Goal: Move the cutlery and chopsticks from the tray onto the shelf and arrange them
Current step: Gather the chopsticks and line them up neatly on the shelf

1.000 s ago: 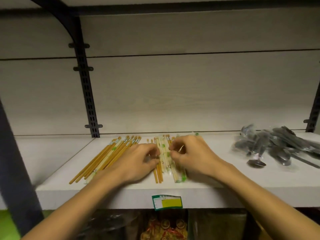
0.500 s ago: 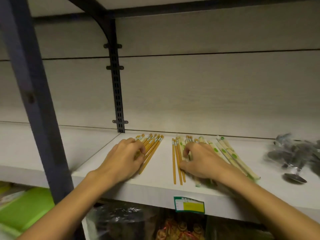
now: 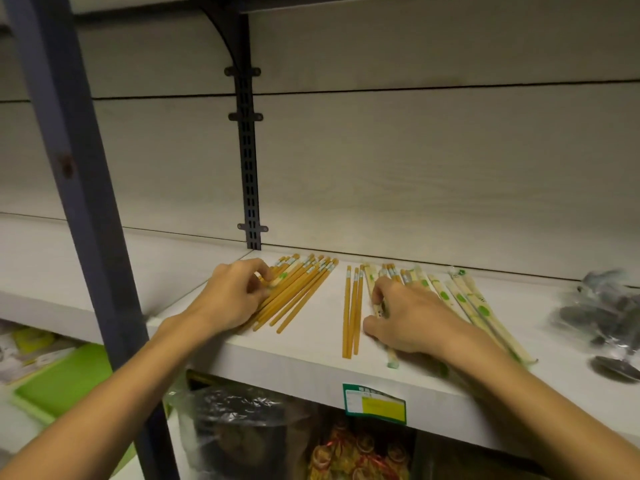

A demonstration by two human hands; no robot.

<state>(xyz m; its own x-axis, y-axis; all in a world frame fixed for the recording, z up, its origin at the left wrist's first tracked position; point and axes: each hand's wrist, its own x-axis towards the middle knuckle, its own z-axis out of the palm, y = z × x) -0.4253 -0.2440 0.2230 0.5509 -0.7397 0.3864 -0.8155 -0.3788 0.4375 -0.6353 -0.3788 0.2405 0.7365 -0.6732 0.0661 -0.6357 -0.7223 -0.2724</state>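
Wooden chopsticks [image 3: 298,292] under both curled hands [image 3: 232,299]

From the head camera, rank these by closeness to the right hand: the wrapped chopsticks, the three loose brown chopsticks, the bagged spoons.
1. Wrapped chopsticks: under the right hand.
2. Three loose brown chopsticks: just left of it.
3. Bagged spoons: far right of the shelf.

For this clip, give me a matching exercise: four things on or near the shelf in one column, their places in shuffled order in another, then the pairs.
Things:
1. left hand
2. right hand
3. bagged spoons
4. price label

Places:
A. far right of the shelf
B. shelf's front edge
C. on the brown chopsticks
D. on the wrapped chopsticks

Pairs: 1-C, 2-D, 3-A, 4-B
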